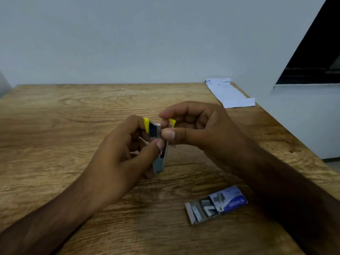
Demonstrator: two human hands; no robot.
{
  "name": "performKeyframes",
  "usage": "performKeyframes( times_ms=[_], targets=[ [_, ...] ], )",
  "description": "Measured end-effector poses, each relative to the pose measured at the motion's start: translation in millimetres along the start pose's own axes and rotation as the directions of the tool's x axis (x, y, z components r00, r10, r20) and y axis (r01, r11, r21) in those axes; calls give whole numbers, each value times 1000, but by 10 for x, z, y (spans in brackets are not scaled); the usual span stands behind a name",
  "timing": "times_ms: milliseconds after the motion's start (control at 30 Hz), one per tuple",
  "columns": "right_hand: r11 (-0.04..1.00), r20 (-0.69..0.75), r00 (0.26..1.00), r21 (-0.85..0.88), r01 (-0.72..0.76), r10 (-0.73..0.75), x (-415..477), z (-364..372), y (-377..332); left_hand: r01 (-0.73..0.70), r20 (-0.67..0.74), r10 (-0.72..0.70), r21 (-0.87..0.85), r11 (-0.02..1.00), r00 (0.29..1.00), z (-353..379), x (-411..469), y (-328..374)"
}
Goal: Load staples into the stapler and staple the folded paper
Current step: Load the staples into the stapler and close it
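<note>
A small metal stapler (158, 144) with yellow plastic ends is held above the middle of a wooden desk (73, 111), lifted clear of the surface and pointing roughly away from the person. The left hand (117, 155) is wrapped around its body, thumb pressed along the metal side. The right hand (195, 126) pinches the far end of the stapler between thumb and forefinger, beside a yellow tab (172, 121). Near the right forearm, an open box of staples (215, 207) lies flat on the desk, its tray slid out with loose strips showing. A folded white paper (230, 94) lies at the far right corner of the desk, well apart from both hands.
</note>
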State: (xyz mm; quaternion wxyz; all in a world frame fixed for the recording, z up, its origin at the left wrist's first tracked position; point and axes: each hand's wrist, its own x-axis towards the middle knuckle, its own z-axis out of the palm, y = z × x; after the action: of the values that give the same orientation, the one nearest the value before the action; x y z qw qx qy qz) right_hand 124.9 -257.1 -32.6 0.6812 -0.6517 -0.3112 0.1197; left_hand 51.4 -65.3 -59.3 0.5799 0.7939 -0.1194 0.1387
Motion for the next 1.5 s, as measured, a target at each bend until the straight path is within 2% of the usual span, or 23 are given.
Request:
performKeyframes(
  times_ms=[167, 400, 567, 667, 800, 867, 967, 1033, 1167, 1233, 1333, 1500],
  targets=[
    [999, -38, 998, 28, -42, 43, 33, -37, 80, 38, 23, -36, -101, 994, 999, -9, 21, -36],
    [999, -5, 999, 30, -36, 36, 49, -46, 108, 24, 70, -22, -27, 999, 997, 38, -1, -62],
    [1000, 12, 1000, -22, -3, 3, 35, -155, -49, 35, 58, -31, -71, 997, 998, -15, 57, 5],
    [999, -77, 997, -35, 25, -27, 5, -341, -188, 83, 98, -72, -122, 989, 993, -148, 70, 49],
    [1000, -228, 974, 12, 12, -9, -96, -582, -274, 103, 165, -93, -51, 993, 982, -297, 14, 77],
    [999, -250, 968, -24, -22, 15, -176, -658, -251, 196, 224, -182, -42, 980, 957, -346, -42, 57],
    [983, -189, 979, -153, -105, 75, -325, -761, -202, 283, 307, -290, 68, 957, 907, -384, -92, 58],
    [962, -141, 985, -235, -136, 104, -404, -821, -208, 280, 313, -302, 115, 953, 900, -380, -99, 119],
    [931, -56, 992, -341, -129, 117, -468, -833, -301, 298, 210, -343, 218, 929, 916, -356, -84, 198],
    [917, -19, 993, -381, -118, 119, -480, -827, -340, 346, 151, -377, 194, 918, 914, -345, -80, 208],
    [895, 41, 990, -433, -106, 137, -495, -795, -379, 443, 127, -449, 72, 894, 884, -321, -86, 234],
    [852, 44, 985, -508, -123, 168, -555, -819, -415, 452, 136, -447, -4, 892, 884, -222, -82, 243]
  ],
)
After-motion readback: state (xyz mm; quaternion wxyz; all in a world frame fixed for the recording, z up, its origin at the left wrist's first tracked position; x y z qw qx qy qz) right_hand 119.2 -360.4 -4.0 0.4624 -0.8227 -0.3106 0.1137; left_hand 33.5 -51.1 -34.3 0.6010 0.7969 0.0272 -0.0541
